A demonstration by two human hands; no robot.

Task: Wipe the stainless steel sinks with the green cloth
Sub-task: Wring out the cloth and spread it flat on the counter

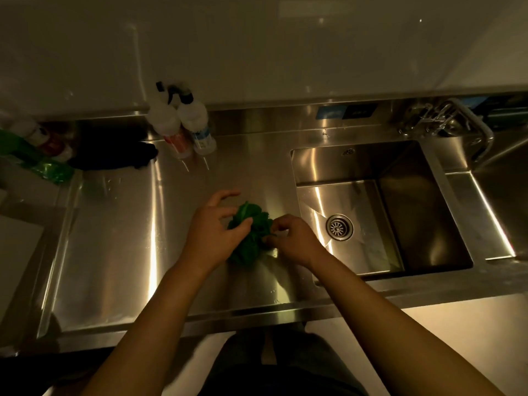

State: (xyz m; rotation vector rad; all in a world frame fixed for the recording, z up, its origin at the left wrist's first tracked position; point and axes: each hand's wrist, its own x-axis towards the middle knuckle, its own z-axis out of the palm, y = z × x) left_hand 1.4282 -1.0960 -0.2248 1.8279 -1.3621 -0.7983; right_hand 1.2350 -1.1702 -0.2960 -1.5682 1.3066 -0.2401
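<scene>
Wipe looks not yet begun: green cloth (251, 234) bunched on the counter (114, 238) at 9 o'clock from the sink (357, 164), left hand (210, 228) loosely gripping it, right hand (295, 240) pinching its edge, sinks all left to do

I note dim warm light, pale glossy wall (257, 52) at twelve o'clock, steel worktop (114, 238) at centre, glare streaks at nine, pale floor (463, 321) at five o'clock.
</scene>
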